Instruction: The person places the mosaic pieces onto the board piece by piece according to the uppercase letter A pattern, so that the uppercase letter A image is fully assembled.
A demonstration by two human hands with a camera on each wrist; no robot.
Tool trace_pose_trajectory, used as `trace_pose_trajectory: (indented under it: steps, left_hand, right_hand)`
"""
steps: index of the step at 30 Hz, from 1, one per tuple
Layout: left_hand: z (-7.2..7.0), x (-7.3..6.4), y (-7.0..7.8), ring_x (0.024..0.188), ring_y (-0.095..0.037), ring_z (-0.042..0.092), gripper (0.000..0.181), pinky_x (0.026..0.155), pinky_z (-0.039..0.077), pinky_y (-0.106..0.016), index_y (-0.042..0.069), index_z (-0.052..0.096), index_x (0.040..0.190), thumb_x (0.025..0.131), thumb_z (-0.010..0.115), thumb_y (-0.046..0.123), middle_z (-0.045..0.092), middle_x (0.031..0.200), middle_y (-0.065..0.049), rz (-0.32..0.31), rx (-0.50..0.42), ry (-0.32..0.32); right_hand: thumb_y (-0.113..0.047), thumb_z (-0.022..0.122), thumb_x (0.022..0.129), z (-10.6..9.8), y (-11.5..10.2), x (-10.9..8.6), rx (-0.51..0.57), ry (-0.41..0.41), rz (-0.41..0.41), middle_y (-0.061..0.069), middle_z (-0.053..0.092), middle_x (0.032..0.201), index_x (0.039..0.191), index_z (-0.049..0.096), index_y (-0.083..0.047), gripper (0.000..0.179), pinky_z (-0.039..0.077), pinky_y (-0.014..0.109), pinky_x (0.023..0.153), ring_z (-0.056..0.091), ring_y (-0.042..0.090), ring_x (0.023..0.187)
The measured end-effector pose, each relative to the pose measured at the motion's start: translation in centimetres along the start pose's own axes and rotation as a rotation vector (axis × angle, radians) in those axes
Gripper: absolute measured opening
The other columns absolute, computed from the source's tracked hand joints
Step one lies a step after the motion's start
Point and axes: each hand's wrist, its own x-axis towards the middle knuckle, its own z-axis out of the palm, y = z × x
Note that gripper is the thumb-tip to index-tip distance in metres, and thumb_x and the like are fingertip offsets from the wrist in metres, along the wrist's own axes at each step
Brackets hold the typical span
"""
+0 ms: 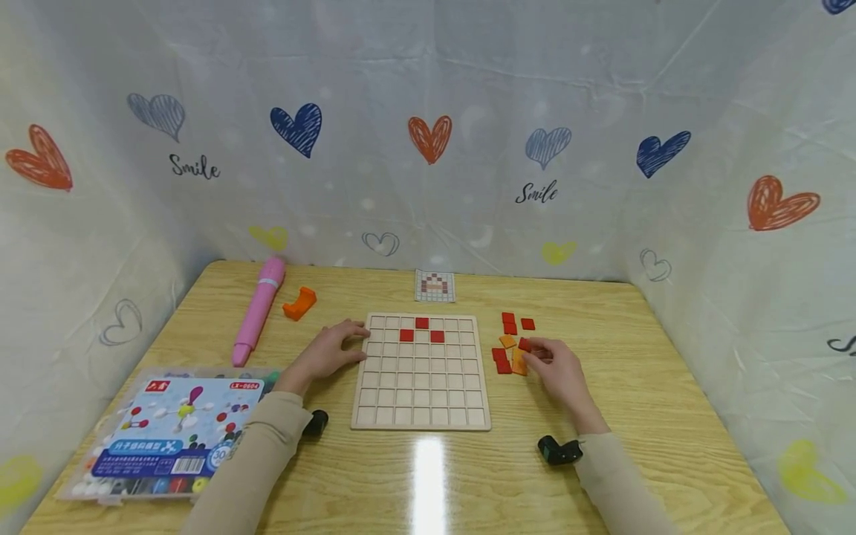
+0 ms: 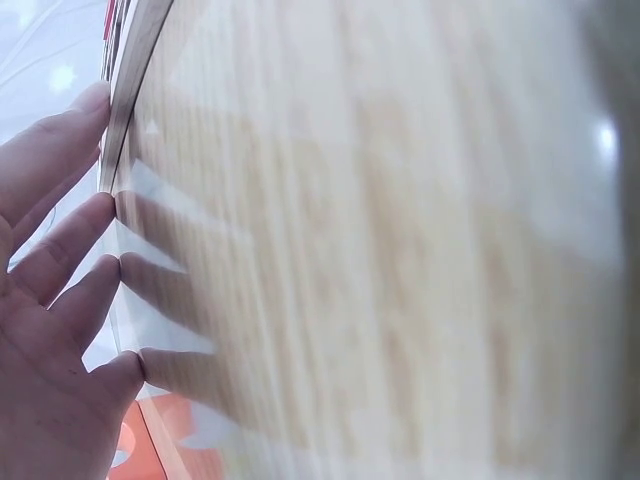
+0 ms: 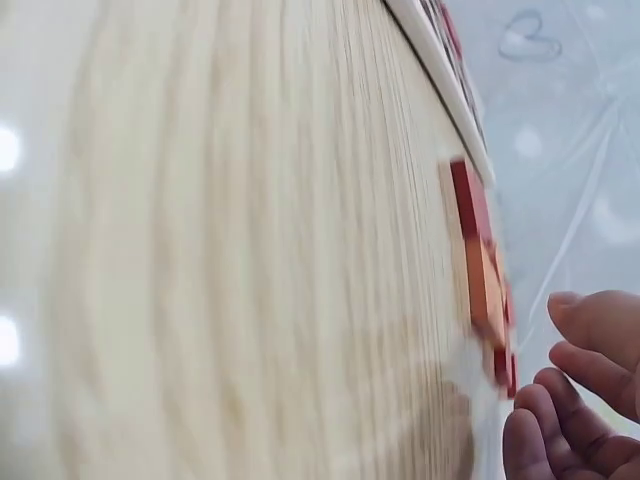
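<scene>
A light wooden grid board [image 1: 421,426] lies on the table with three red tiles in its upper cells, the topmost red tile [image 1: 422,323] above the other two. My left hand [image 1: 331,351] rests its spread fingertips against the board's left edge, and the left wrist view shows these fingers [image 2: 85,235] there. To the board's right, my right hand [image 1: 555,368] pinches a small red tile [image 1: 524,344] at the thumb and fingertips. It is beside a loose group of red tiles [image 1: 500,355] and orange tiles [image 1: 519,362]. The right wrist view shows the hand's fingers [image 3: 575,420] but not the pinched tile.
Behind the board lies a small printed grid card [image 1: 435,286]. At the left are a pink cylindrical tool [image 1: 259,310], an orange curved piece [image 1: 299,304] and a clear molecular model box [image 1: 180,431]. A heart-printed curtain [image 1: 481,200] encloses the table.
</scene>
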Motion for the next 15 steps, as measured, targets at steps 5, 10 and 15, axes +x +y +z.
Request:
trace_pose_trajectory:
  steps: [5,10,15]
  left_hand:
    - [0.0,0.0,0.0,0.149,-0.047,0.025,0.039,0.119,0.006,-0.070,0.002,0.062,0.132,0.095,0.069,0.015,0.045,0.153,-0.023,0.000,0.003,0.001]
    - [0.0,0.1,0.1,0.149,-0.047,0.025,0.039,0.119,0.005,-0.071,0.003,0.062,0.132,0.095,0.069,0.015,0.046,0.152,-0.023,-0.003,0.003,0.000]
    - [-0.1,-0.1,0.2,0.148,-0.049,0.025,0.039,0.119,0.006,-0.072,0.002,0.062,0.132,0.095,0.069,0.014,0.046,0.152,-0.024,0.006,0.010,0.003]
  right_hand:
    - [-0.020,0.062,0.099,-1.2,1.8,1.0,-0.069,0.011,0.050,0.027,0.061,0.131,0.136,0.057,0.006,0.046,0.049,0.051,0.103,0.060,0.039,0.118]
    - [-0.019,0.062,0.099,-2.0,2.6,1.9,-0.107,-0.028,0.023,0.029,0.057,0.135,0.139,0.054,0.007,0.048,0.046,0.054,0.105,0.057,0.041,0.122]
    - [-0.018,0.064,0.099,-2.3,2.8,2.3,-0.121,-0.055,-0.066,0.028,0.058,0.129,0.138,0.057,0.005,0.045,0.048,0.055,0.102,0.059,0.041,0.116]
